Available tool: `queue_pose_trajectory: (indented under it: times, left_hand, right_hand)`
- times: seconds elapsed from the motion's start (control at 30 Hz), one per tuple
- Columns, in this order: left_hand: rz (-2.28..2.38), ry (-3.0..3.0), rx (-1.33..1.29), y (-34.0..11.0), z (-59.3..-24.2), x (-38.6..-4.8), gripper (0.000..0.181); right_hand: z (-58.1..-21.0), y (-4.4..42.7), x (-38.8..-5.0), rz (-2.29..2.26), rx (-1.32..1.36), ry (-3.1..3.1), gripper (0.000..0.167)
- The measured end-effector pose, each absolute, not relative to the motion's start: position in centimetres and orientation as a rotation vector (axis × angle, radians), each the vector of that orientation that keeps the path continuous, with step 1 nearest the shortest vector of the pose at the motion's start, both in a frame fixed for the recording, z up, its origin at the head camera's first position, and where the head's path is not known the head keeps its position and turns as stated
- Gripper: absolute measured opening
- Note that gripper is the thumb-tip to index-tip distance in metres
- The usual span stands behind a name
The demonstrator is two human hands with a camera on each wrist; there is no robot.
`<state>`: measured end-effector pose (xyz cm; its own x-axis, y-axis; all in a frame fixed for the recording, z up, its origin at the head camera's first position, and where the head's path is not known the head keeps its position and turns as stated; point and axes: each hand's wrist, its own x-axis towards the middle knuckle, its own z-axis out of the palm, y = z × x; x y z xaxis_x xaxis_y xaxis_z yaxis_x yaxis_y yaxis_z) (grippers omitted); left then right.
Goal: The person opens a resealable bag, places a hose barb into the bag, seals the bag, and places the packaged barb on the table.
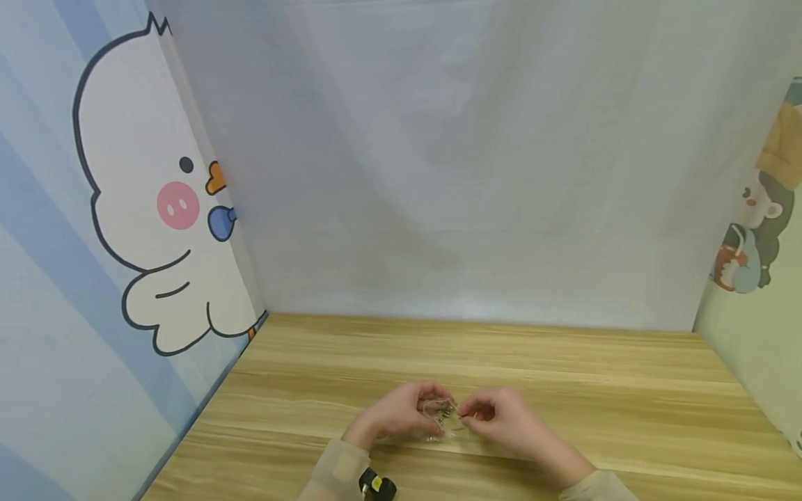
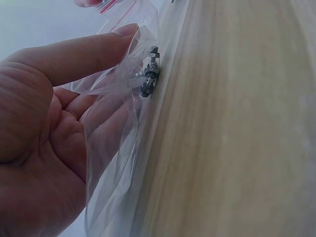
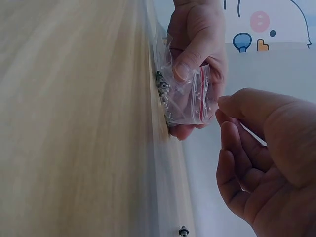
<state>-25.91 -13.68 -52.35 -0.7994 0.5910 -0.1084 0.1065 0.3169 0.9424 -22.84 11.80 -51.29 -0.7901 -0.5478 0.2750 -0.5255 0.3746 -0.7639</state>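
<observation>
A clear zip bag [image 1: 452, 422] with a red line along its seal [image 3: 203, 96] is between the two hands. Inside it are several small metal screws or bolts [image 2: 150, 74], their exact kind hard to make out. My left hand [image 1: 407, 410] holds the bag, its thumb on the near side and fingers behind. From the right, my right hand [image 1: 504, 417] pinches the bag's clear edge beyond the seal between thumb and index finger. The other right fingers curl loosely in the right wrist view.
The bag is low over a wood-grain table [image 1: 601, 390]. One small metal piece [image 3: 183, 231] is at the bottom of the right wrist view. A black device with a yellow mark [image 1: 378, 485] is by the left wrist. A grey-white curtain [image 1: 476, 174] stands behind.
</observation>
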Motion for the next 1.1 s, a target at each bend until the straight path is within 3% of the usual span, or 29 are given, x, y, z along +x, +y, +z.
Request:
queue_pose_trajectory:
  times: [1.1]
  left_hand:
    - [1.461,2.184,0.625,-13.64,-52.19,-25.85,0.052]
  right_hand:
    - [-50.79,11.81,-22.49,-1.434,-0.999,2.57,0.006]
